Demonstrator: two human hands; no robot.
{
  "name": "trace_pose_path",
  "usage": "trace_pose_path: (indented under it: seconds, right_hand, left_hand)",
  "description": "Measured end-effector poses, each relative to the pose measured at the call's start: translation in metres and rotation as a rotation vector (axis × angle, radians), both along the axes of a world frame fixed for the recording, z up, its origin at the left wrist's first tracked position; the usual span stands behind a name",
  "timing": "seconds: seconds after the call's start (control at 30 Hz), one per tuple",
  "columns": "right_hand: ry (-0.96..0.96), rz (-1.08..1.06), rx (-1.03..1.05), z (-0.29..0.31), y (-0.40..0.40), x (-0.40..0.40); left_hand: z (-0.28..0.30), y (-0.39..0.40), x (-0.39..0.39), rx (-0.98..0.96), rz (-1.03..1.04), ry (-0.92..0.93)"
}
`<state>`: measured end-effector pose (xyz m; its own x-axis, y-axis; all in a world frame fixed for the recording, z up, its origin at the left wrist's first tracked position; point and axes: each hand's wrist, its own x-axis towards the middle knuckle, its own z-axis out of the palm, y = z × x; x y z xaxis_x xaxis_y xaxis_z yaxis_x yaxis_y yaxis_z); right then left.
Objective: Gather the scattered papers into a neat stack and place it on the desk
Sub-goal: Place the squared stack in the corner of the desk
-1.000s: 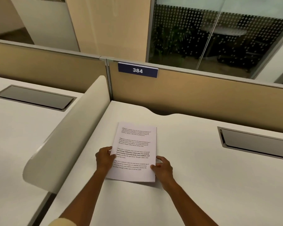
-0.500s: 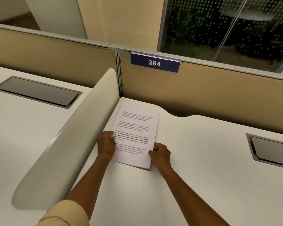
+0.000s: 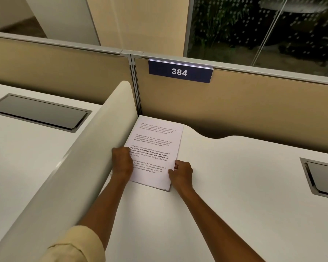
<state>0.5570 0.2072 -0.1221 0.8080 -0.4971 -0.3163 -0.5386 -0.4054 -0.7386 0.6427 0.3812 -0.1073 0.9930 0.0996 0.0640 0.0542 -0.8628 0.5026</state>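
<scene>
A neat stack of white printed papers (image 3: 155, 146) lies flat on the white desk (image 3: 225, 186), pushed into the far left corner beside the curved side divider. My left hand (image 3: 122, 163) rests on the stack's left edge, fingers curled over the paper. My right hand (image 3: 181, 173) grips the stack's near right edge. Both hands hold the stack against the desk. The sheets' edges look aligned.
A curved cream divider (image 3: 74, 167) separates this desk from the left one. A tan partition (image 3: 254, 106) with a blue "384" label (image 3: 179, 71) closes the back. Grey cable-hatch covers sit at the right (image 3: 322, 178) and on the neighbouring desk (image 3: 40, 112).
The stack has slid away from me and to the left, into the corner by the divider and back partition. Both hands stayed on it and moved with it.
</scene>
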Motion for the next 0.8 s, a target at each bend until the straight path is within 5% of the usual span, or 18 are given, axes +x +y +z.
trace_pose_path:
  seconds: [0.47,0.8]
  right_hand:
    - [-0.027,0.001,-0.09,0.003,0.008,0.0]
    - [-0.167,-0.129,0.05,0.019,-0.014,-0.022]
  left_hand:
    - [0.01,-0.004,0.003,0.165,-0.029,0.019]
    - [0.009,-0.002,-0.012,-0.005,-0.065,-0.052]
